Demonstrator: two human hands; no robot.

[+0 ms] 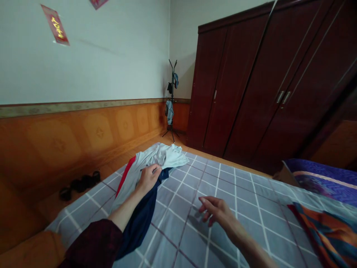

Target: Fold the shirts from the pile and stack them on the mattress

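Note:
My left hand (149,178) is closed in a pinch on the edge of a light grey garment (156,154) that lies bunched along the left side of the bed. A red strip (125,175) runs down one side of this cloth. Under my left forearm spreads a dark navy cloth (143,223); whether it belongs to the same garment I cannot tell. My right hand (214,210) hovers over the grey checked bedsheet (223,182), its fingers loosely curled and apart, holding nothing.
An orange and blue striped cloth (329,234) lies at the bed's right edge, near a purple quilt (323,176). Beyond the bed stand a dark red wardrobe (240,85) and a coat rack (172,100) with things hung on it. Dark shoes (80,184) rest on the floor at left.

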